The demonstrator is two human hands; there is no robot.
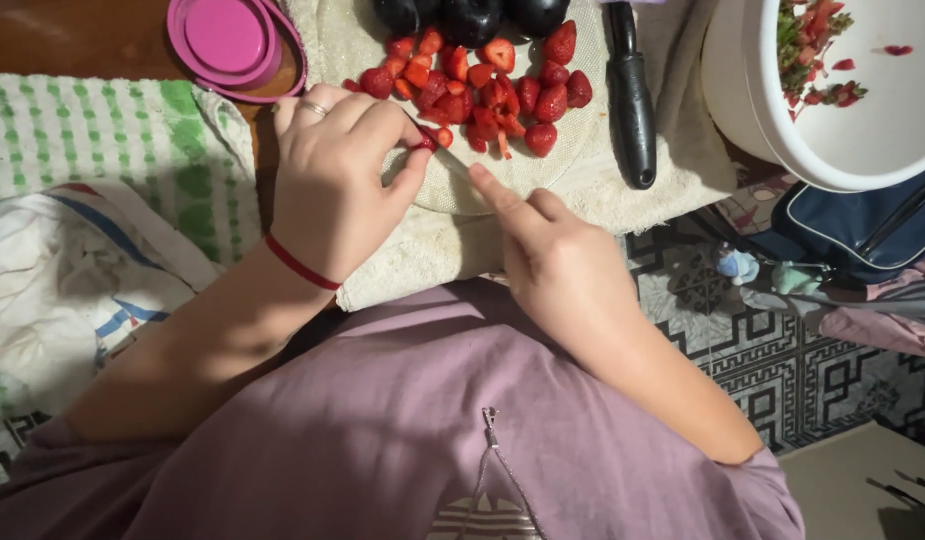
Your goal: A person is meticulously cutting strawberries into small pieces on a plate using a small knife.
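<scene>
I see my left hand (332, 185) pinching a red strawberry piece (425, 142) steady while my right hand (552, 260), fingers curled, guides a small knife (452, 160).

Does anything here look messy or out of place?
Mostly tidy. The left hand pins a strawberry piece while the right hand cuts it with a knife. The one stray thing: a red scrap lies alone in the white bowl, apart from the trimmings.

The person wore a mauve top (382, 420) with a zip pull (490, 425); the left hand (332, 185) bore a ring (313, 108), its wrist a red cord (300, 265).
</scene>
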